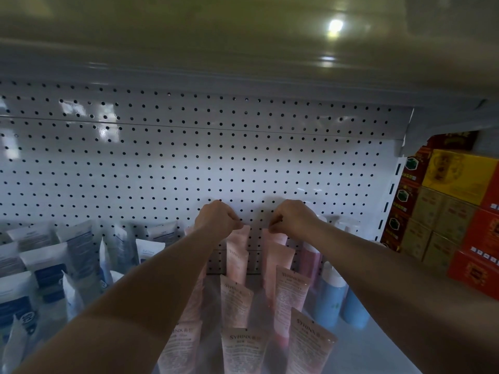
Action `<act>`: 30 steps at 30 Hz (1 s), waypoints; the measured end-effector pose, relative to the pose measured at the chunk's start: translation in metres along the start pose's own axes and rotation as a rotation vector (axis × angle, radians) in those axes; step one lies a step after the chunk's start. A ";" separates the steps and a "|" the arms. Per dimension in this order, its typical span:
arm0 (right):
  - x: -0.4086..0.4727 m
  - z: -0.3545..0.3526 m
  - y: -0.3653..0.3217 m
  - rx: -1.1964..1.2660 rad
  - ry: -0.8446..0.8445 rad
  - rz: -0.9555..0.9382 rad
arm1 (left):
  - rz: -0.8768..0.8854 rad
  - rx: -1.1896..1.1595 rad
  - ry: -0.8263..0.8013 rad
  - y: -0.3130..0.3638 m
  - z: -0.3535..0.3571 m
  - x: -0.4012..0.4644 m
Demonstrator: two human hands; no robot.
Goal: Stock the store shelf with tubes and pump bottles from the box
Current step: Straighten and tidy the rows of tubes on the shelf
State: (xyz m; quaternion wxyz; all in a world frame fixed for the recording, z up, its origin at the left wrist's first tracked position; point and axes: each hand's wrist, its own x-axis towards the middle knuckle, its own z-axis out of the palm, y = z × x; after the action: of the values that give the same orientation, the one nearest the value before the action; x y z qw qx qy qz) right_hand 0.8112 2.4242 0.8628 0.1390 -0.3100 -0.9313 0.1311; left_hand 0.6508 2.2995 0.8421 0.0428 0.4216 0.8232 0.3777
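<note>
Both bare arms reach deep into the shelf, toward the white perforated metal back panel. The left hand has its fingers curled, thumb and fingertips pinched onto the crimped top edge of a pale pink, flat plastic tube standing at the rear of a row. The right hand is curled the same way, pinching the top edge of a second pale pink tube at the rear of the neighbouring row. The two tubes stand upright, apart, with a strip of back panel showing between them.

Below each grip, toward the camera, more pink tubes printed with "SYRINX" run forward in rows along the white shelf, leaning and overlapping one another. Just right of the right grip stand pink pump bottles, with light blue bottles further forward. Well left of the left grip, white and dark blue tubes crowd the shelf. Far right of both grips, past the shelf's upright, red and yellow cartons are stacked. Above both grips hangs the underside of the next shelf, with a bright light reflection on it.
</note>
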 end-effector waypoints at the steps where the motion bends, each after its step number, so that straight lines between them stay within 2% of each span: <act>1: 0.000 0.000 -0.001 0.006 -0.004 0.002 | -0.002 0.001 0.000 0.000 0.000 0.000; 18: -0.004 -0.002 -0.006 -0.045 -0.043 0.070 | -0.022 0.006 0.008 -0.002 0.004 0.001; 24: -0.004 -0.006 -0.007 -0.047 0.074 0.052 | -0.012 0.021 -0.011 -0.002 0.003 0.000; 30: 0.000 -0.010 -0.010 -0.057 0.016 0.041 | -0.017 0.016 -0.008 -0.003 0.004 -0.001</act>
State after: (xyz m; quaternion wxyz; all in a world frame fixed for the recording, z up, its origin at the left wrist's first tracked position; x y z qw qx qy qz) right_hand 0.8088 2.4178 0.8755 0.1347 -0.3340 -0.9269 0.1051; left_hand 0.6510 2.3002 0.8375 0.0458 0.4163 0.8296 0.3693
